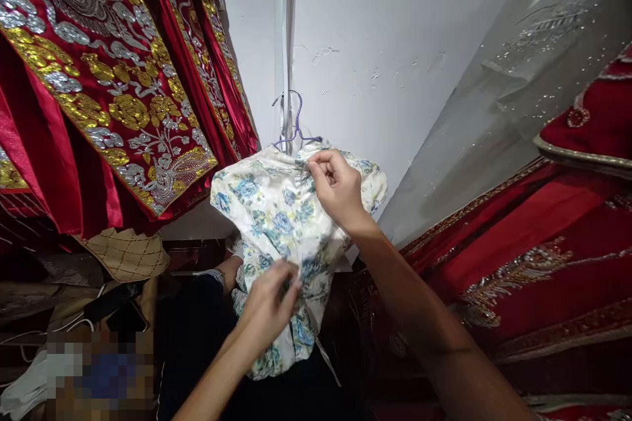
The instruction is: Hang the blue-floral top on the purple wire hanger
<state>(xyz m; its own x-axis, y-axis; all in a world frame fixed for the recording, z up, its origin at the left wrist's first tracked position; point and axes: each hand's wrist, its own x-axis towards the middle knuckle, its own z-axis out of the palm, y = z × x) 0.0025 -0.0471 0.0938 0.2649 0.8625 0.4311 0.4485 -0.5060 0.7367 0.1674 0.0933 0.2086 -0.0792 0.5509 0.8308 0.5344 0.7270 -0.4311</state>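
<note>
A white short-sleeved dress (279, 200) with blue and green flowers hangs before me on a thin purple wire hanger (298, 120). My right hand (338, 187) pinches the top edge of the dress at the neckline, thumb against curled fingers. Lower down, at the waist, my left hand (274, 296) is closed in a pinch against the front of the cloth. Its fingertips are slightly blurred, and whatever fine part they grip there is hard to make out. Below the waist the cloth bunches in folds, and a thin pale strip hangs from its lower right.
Red garments with gold and silver sequins (128, 105) hang on the left, more red beaded clothing (538, 243) on the right. Sheer glittery white fabric (459, 118) hangs at the right. A metal pole (287, 26) stands against the white wall (395, 20). A phone (127, 318) lies lower left.
</note>
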